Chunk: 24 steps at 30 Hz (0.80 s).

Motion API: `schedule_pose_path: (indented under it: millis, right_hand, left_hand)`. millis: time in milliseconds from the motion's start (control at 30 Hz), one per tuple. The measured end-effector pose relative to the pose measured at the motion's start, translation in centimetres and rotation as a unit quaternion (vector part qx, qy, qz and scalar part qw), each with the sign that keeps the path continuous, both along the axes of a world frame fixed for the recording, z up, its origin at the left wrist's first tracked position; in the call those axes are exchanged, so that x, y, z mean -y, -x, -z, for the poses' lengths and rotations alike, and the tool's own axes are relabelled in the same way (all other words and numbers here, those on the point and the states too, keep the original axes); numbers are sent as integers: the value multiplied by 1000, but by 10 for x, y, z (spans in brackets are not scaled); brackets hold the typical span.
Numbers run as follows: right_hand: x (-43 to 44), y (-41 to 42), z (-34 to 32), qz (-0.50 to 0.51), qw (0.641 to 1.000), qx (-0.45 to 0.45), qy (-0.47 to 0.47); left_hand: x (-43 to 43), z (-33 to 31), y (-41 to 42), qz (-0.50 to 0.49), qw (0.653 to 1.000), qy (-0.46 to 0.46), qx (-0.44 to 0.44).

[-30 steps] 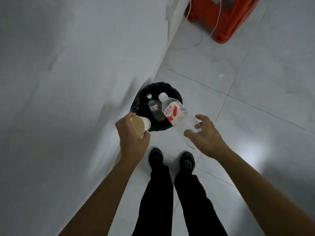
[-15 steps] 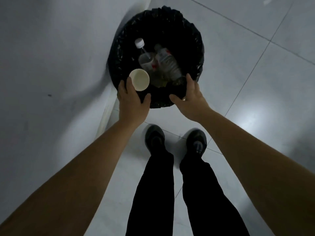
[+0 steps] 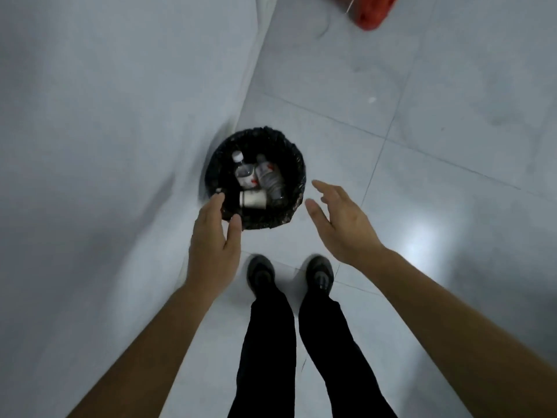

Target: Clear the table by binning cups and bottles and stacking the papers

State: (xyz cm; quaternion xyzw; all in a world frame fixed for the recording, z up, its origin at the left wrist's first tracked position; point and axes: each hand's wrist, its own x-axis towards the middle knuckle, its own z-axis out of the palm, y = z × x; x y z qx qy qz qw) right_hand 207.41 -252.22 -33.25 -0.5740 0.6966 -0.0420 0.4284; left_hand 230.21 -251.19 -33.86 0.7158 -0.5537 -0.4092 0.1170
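Black-lined waste bin (image 3: 297, 173) on the floor (image 3: 452, 236) holds two water bottles (image 3: 245, 175) and what seems a paper cup (image 3: 253, 199). Our left hand (image 3: 212, 239) and right hand (image 3: 340, 220) hover apart, fingers spread, holding nothing. Load binned, we judge; next, back to the bench.

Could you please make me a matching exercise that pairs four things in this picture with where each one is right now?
Things:
1. paper cup
2. left hand
3. right hand
4. red object

Places:
A. top right corner of the view
B. on its side inside the bin
C. open, right of the bin, holding nothing
D. open, at the bin's near-left rim

Pairs: 1-B, 2-D, 3-C, 4-A.
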Motion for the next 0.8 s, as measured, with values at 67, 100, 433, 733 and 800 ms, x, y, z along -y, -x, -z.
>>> schedule_pose_path:
  millis: [67, 100, 433, 733, 800]
  right_hand:
    - [6, 13, -78, 22, 999, 4, 41]
    - [11, 21, -120, 36, 997, 0, 66]
    - [-49, 74, -450, 177, 923, 62, 335]
    - [-161, 58, -500, 358, 838, 61, 407]
    - [-186, 47, -498, 406, 821, 47, 399]
  left_hand:
    - [9, -78, 12, -1, 999, 20, -28]
    - [16, -119, 17, -3, 999, 31, -42]
    - [-7, -458, 63, 2, 954, 241, -179]
    - [-28, -515, 50, 120, 925, 267, -240]
    - [-25, -514, 50, 143, 922, 251, -257]
